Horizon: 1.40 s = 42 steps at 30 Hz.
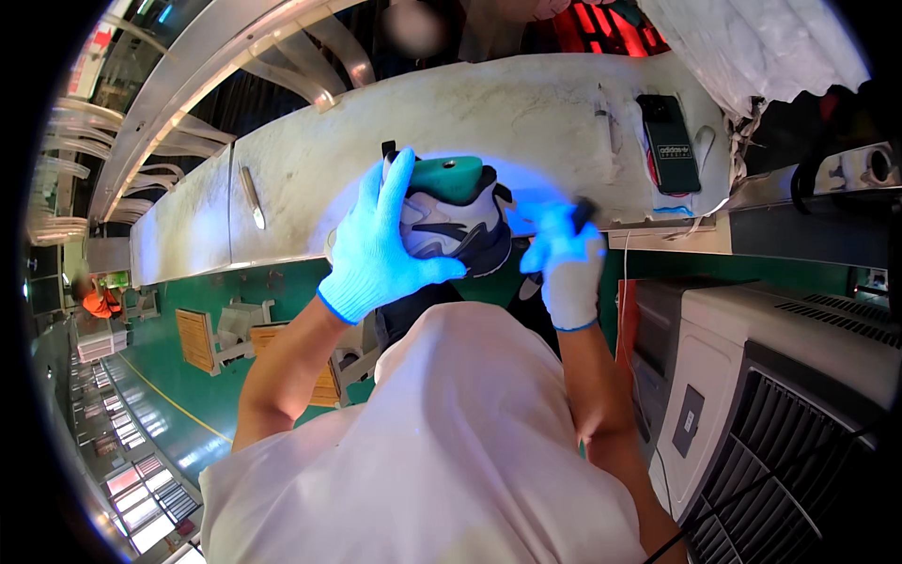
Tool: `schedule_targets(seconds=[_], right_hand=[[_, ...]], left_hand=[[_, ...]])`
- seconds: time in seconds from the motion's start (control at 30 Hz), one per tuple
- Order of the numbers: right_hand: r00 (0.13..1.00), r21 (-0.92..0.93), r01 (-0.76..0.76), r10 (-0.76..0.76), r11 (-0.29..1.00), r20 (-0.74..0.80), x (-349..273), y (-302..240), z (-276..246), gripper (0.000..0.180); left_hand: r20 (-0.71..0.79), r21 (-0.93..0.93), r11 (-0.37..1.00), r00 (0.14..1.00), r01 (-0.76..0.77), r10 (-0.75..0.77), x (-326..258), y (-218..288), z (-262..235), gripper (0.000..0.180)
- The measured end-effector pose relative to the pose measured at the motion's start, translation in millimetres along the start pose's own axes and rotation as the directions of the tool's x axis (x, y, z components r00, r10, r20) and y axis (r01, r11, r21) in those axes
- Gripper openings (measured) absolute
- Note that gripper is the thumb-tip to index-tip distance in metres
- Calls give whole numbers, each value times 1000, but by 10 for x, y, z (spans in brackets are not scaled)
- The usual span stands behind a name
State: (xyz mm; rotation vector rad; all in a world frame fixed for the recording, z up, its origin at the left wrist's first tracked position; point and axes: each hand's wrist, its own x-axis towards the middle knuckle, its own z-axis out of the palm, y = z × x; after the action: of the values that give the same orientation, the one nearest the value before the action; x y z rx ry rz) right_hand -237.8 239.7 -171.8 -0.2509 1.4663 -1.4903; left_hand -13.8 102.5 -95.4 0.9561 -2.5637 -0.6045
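At the worktop's near edge, our white-gloved left hand clamps a grey-and-black shoe around a green plastic last; our right hand grips a blurred dark object. We seem to be working the shoe's side, which calls for steady support.

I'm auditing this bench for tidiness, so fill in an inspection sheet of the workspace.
Surface: pale bench, smudged, seam at left.
Job's things: grey-and-black shoe, green last in its opening.
Clutter: knife-like tool at left, dark phone at right.
Left grip: gloved, holding the shoe.
Right grip: gloved, blurred; dark object at its fingers, kind unclear.
Cables: white one hanging at right.
Surroundings: pale machine right, green floor left.
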Motion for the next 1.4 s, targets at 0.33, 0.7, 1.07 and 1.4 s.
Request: schedule_targets(seconds=[0.33,0.7,1.07,1.4], right_hand=[[962,345,224,-149,911,-229,205,182,511,34],[988,322,45,5,946,-151,296,84,535,29],[980,512,-177,200,841,11,516,563,451,31],[994,334,-101,109,937,-7,526,207,458,27]], left_hand=[[5,15,1000,1000,21,-21,88,32,18,143],[-5,-15,1000,1000,1,-1,101,-78,61,144],[8,28,998,999,49,-49,57,-55,96,144],[-36,78,997,999,27,-25,15,23,76,138]])
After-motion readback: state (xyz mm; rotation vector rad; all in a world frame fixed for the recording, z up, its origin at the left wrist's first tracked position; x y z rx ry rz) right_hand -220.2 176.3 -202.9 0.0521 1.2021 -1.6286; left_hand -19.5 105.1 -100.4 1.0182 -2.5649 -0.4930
